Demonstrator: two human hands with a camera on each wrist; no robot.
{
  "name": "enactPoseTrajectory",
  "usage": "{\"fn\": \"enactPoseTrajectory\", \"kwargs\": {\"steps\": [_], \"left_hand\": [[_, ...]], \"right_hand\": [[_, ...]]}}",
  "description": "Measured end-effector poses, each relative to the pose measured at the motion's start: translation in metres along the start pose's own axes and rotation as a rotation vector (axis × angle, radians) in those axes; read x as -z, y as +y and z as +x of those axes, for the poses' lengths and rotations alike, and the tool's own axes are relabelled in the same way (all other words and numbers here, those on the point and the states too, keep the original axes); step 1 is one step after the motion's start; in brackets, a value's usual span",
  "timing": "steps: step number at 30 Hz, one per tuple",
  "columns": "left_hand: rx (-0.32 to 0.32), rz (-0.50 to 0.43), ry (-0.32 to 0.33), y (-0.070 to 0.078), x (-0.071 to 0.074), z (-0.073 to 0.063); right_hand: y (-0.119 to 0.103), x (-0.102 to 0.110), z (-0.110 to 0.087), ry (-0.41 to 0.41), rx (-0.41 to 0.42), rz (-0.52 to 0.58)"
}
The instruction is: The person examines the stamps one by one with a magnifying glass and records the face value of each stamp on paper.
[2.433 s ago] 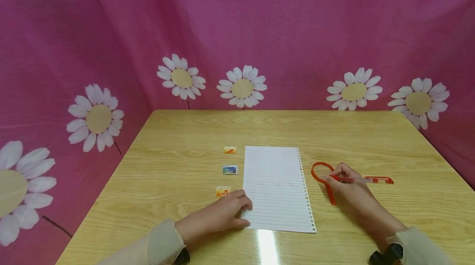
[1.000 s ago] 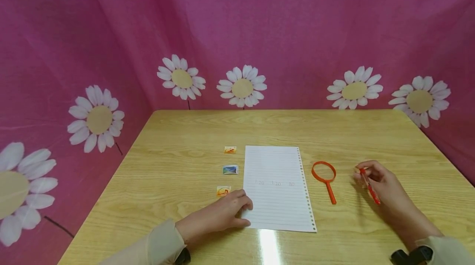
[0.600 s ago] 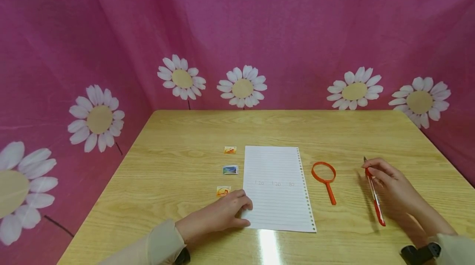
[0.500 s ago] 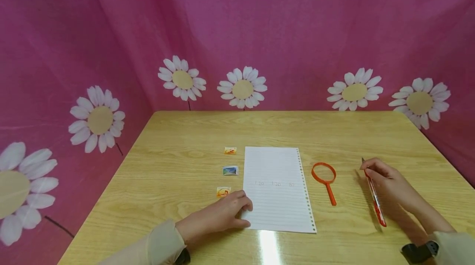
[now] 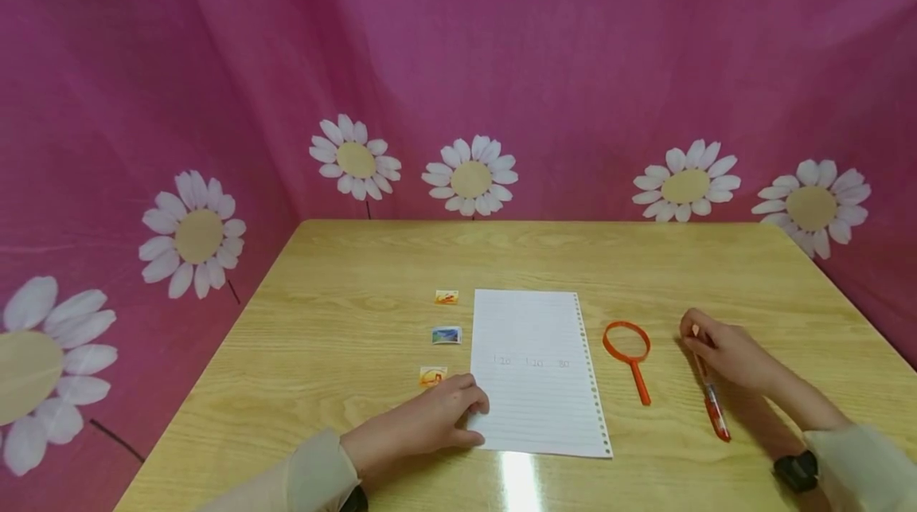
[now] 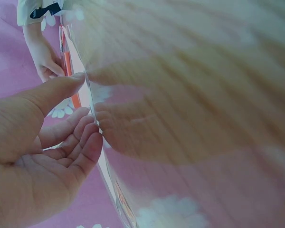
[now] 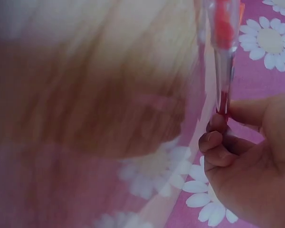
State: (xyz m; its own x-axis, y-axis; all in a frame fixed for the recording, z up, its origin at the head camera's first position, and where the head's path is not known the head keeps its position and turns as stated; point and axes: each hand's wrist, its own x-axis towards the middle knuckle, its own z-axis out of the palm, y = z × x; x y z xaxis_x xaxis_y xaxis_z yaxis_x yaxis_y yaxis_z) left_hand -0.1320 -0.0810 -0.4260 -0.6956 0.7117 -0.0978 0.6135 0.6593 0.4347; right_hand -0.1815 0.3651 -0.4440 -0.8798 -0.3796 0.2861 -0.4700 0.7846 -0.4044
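Observation:
My left hand (image 5: 430,420) rests with its fingertips and thumb on the lower left edge of a lined paper sheet (image 5: 533,412). Faint handwritten numbers run across the sheet's middle. In the left wrist view the left hand (image 6: 52,147) has relaxed, slightly bent fingers touching the tabletop side. At the right, my right hand (image 5: 734,354) pinches a red pen (image 5: 716,415) near its front end, the red rear end toward me. The right wrist view shows the pen (image 7: 223,61) between thumb and fingers; its tip is hidden.
A red magnifying glass (image 5: 641,384) lies between the paper and my right hand. Left of the paper, three stamps stand in a column: the top stamp (image 5: 446,298), the middle stamp (image 5: 446,335) and the lower stamp (image 5: 433,376). Flowered pink cloth (image 5: 573,58) surrounds the wooden table (image 5: 344,297).
My right hand has moved right with the pen, away from the magnifying glass, and turned it to point rear end toward me; lately it sits lower, at the table. The left hand stays put.

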Motion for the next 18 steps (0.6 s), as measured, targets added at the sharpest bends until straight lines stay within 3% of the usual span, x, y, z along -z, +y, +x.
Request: {"fn": "enactPoseTrajectory", "kwargs": {"steps": [4, 12, 18], "left_hand": [[-0.004, 0.012, 0.002, 0.0008, -0.0003, 0.0000], [-0.037, 0.059, 0.014, 0.0007, -0.0001, 0.0006], [-0.061, 0.093, 0.023, -0.0002, 0.0004, -0.0002]], "right_hand": [[0.0004, -0.0020, 0.0005, -0.006, 0.024, -0.028], [-0.0009, -0.0021, -0.0018, -0.064, -0.005, -0.016], [-0.0042, -0.0013, -0.0023, -0.028, -0.003, -0.017]]}}
